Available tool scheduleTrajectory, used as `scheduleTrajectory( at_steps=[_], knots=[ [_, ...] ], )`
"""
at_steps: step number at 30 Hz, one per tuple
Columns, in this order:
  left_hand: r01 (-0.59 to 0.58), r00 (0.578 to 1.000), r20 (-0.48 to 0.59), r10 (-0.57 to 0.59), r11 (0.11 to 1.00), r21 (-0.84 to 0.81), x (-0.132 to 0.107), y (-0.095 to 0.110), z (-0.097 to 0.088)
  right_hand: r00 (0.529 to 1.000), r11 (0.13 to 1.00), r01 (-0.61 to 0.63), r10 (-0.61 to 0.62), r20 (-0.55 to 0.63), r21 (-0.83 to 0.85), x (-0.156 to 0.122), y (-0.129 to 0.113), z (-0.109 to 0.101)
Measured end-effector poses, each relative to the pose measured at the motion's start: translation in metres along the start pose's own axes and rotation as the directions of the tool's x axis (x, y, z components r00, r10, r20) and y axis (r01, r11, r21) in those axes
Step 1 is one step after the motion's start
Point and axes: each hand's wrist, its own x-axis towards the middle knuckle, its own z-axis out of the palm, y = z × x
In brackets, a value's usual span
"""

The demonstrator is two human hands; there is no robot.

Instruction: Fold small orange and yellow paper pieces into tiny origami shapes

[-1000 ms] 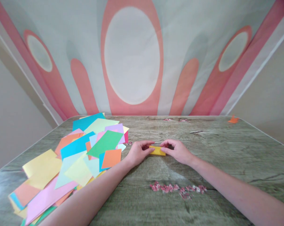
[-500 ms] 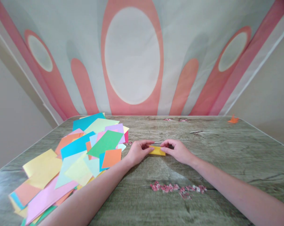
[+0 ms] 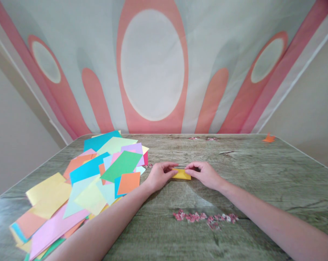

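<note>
A small folded yellow paper (image 3: 181, 174) lies on the wood-patterned table (image 3: 261, 181) near its middle. My left hand (image 3: 160, 175) pinches the paper's left end with thumb and fingers closed. At the right end, my right hand (image 3: 204, 174) is closed on the paper in the same way, fingers curled over its top edge. Both hands rest on the table and hide the ends of the paper.
A loose pile of coloured paper sheets (image 3: 93, 177) covers the table's left side. A small orange folded piece (image 3: 268, 138) sits at the far right corner. Pink flower prints (image 3: 204, 218) mark the tabletop. A pink-and-white patterned cloth (image 3: 153, 65) hangs behind the table.
My hands have stayed on the yellow paper; the fingers have drawn slightly closer over it. Nothing else has moved.
</note>
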Motion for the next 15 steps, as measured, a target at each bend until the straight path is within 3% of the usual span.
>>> scheduleTrajectory(
  at_steps=[15],
  knots=[
    [-0.011,1.000,-0.018,0.011,1.000,-0.028,0.0022,-0.0025,-0.0018,1.000,1.000,-0.004,0.005,0.020,-0.024,-0.0006,-0.0019,-0.0009]
  ],
)
